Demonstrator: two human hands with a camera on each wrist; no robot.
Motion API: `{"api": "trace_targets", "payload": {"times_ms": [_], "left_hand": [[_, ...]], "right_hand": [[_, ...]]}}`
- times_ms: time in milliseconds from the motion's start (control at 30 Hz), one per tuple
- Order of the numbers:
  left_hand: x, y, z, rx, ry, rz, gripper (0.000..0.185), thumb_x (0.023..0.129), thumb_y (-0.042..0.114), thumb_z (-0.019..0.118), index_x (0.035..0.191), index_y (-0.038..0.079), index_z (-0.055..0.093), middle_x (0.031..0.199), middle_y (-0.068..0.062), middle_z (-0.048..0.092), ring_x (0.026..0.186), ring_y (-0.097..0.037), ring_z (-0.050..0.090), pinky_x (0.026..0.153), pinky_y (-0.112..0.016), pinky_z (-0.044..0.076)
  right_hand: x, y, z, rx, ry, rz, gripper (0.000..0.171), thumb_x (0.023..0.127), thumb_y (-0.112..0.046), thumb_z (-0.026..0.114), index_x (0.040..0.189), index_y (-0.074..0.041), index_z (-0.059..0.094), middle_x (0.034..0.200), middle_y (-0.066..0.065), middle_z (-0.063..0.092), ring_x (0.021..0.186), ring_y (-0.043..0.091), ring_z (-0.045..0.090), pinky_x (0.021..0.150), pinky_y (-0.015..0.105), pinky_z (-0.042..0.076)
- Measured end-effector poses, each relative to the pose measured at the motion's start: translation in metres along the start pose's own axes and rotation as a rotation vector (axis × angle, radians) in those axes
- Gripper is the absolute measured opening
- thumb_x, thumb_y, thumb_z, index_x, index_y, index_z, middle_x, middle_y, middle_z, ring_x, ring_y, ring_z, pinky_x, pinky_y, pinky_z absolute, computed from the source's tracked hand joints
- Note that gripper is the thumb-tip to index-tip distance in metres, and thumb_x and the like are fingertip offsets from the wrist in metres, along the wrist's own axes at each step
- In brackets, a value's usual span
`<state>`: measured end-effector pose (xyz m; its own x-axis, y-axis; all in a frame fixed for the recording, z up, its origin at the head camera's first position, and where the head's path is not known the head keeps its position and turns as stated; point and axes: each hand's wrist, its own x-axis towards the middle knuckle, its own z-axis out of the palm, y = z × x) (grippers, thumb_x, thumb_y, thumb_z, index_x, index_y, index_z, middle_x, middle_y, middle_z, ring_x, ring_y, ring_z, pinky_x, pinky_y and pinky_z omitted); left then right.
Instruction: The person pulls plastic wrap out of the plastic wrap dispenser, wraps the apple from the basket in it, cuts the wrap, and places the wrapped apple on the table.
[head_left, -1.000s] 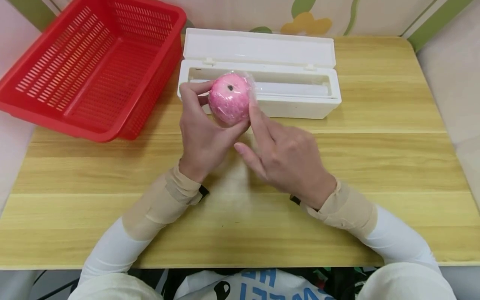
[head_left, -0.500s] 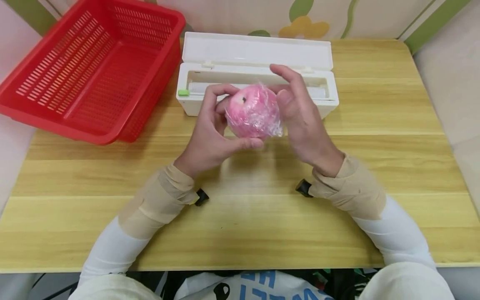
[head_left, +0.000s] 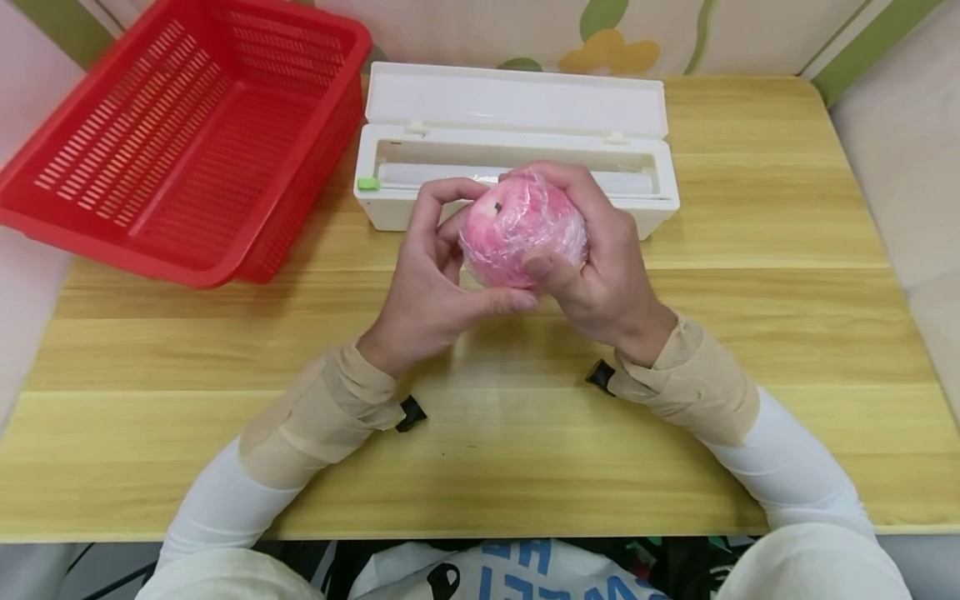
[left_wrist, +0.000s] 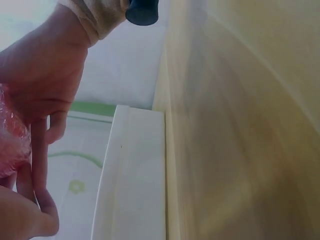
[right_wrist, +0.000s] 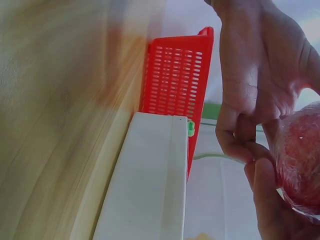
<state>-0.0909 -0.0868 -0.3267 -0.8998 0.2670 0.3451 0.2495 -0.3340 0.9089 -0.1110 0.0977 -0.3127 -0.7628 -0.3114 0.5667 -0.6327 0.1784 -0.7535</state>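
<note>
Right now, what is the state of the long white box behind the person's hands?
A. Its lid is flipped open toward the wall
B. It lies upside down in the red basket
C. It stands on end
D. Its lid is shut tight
A: the cling-film dispenser box lies flat on the wooden table with its lid hinged back, the roll showing inside, beside the red basket, behind both hands' grip on the wrapped pink apple.

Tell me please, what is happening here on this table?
A person holds a pink apple, covered in clear plastic film, between both hands above a wooden table. The left hand and right hand both grip it. Behind stands an open white wrap dispenser; a red basket sits to the left.
</note>
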Motion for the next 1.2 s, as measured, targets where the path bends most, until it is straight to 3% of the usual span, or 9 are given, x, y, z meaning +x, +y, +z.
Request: {"api": "trace_targets", "payload": {"times_ms": [100, 233, 400, 533, 667, 800, 867, 1000, 1200], "left_hand": [[0.0, 0.0, -0.002, 0.02, -0.017, -0.014, 0.085, 0.077, 0.017, 0.097, 0.138, 0.006, 0.04, 0.137, -0.031, 0.063, 0.128, -0.025, 0.064, 0.111, -0.037, 0.054], [0.003, 0.004, -0.01, 0.017, -0.074, -0.088, 0.074, 0.083, -0.006, 0.083, 0.14, 0.008, 0.037, 0.14, -0.025, 0.06, 0.132, -0.027, 0.06, 0.114, -0.036, 0.051], [0.006, 0.008, -0.017, 0.065, -0.043, -0.176, 0.061, 0.087, 0.017, 0.071, 0.14, 0.007, 0.044, 0.14, -0.017, 0.059, 0.129, -0.026, 0.057, 0.116, -0.039, 0.048], [0.008, 0.008, -0.019, 0.134, -0.01, -0.207, 0.051, 0.094, 0.027, 0.071, 0.137, 0.008, 0.051, 0.131, -0.017, 0.069, 0.118, -0.025, 0.065, 0.102, -0.035, 0.055], [0.008, 0.006, -0.017, 0.116, -0.011, -0.208, 0.038, 0.099, 0.011, 0.065, 0.135, 0.009, 0.051, 0.124, -0.022, 0.074, 0.108, -0.024, 0.071, 0.089, -0.031, 0.06], [0.008, 0.002, -0.016, 0.102, -0.005, -0.157, 0.038, 0.101, 0.008, 0.065, 0.136, 0.005, 0.05, 0.126, -0.027, 0.073, 0.106, -0.023, 0.072, 0.088, -0.032, 0.062], [0.008, 0.0, -0.015, 0.101, -0.003, -0.138, 0.048, 0.101, 0.026, 0.072, 0.137, 0.004, 0.049, 0.129, -0.028, 0.071, 0.108, -0.023, 0.073, 0.089, -0.033, 0.062], [0.007, -0.002, -0.015, 0.091, -0.033, -0.154, 0.085, 0.087, 0.059, 0.075, 0.145, 0.005, 0.043, 0.138, -0.027, 0.067, 0.116, -0.024, 0.07, 0.095, -0.033, 0.061], [0.006, 0.003, -0.014, 0.174, -0.167, -0.208, 0.06, 0.113, 0.032, 0.047, 0.164, 0.007, 0.027, 0.166, -0.01, 0.038, 0.147, -0.019, 0.045, 0.123, -0.041, 0.043]], "right_hand": [[0.0, 0.002, -0.003, 0.014, -0.036, 0.039, 0.095, 0.089, -0.078, 0.063, 0.136, 0.005, 0.055, 0.129, 0.014, 0.072, 0.105, 0.016, 0.071, 0.09, 0.027, 0.061], [0.001, 0.003, -0.009, 0.026, -0.094, 0.109, 0.076, 0.087, -0.053, 0.081, 0.139, -0.003, 0.056, 0.127, 0.006, 0.072, 0.102, 0.017, 0.072, 0.086, 0.029, 0.062], [0.003, 0.004, -0.011, -0.003, -0.126, 0.162, 0.067, 0.081, -0.024, 0.088, 0.139, -0.008, 0.058, 0.127, 0.002, 0.073, 0.102, 0.015, 0.073, 0.083, 0.029, 0.062], [0.002, 0.007, -0.011, -0.053, -0.123, 0.148, 0.069, 0.079, -0.033, 0.093, 0.136, -0.009, 0.061, 0.122, 0.003, 0.076, 0.098, 0.014, 0.074, 0.078, 0.027, 0.063], [0.001, 0.01, -0.01, -0.071, -0.115, 0.108, 0.081, 0.079, -0.06, 0.088, 0.135, -0.007, 0.062, 0.121, 0.005, 0.076, 0.097, 0.014, 0.074, 0.076, 0.026, 0.063], [0.001, 0.011, -0.011, -0.01, -0.137, 0.123, 0.084, 0.082, -0.065, 0.082, 0.138, -0.006, 0.059, 0.127, 0.005, 0.072, 0.103, 0.015, 0.072, 0.082, 0.027, 0.062], [0.002, 0.01, -0.013, 0.052, -0.161, 0.155, 0.078, 0.086, -0.057, 0.081, 0.143, -0.009, 0.057, 0.131, 0.004, 0.068, 0.107, 0.018, 0.069, 0.085, 0.03, 0.062], [0.004, 0.007, -0.016, 0.108, -0.202, 0.209, 0.072, 0.086, -0.03, 0.086, 0.149, -0.015, 0.054, 0.138, 0.0, 0.065, 0.113, 0.017, 0.067, 0.09, 0.032, 0.061], [0.006, 0.009, -0.013, -0.023, -0.188, 0.107, 0.079, 0.074, -0.013, 0.096, 0.143, -0.004, 0.059, 0.133, 0.006, 0.071, 0.112, 0.015, 0.07, 0.093, 0.031, 0.061]]}}
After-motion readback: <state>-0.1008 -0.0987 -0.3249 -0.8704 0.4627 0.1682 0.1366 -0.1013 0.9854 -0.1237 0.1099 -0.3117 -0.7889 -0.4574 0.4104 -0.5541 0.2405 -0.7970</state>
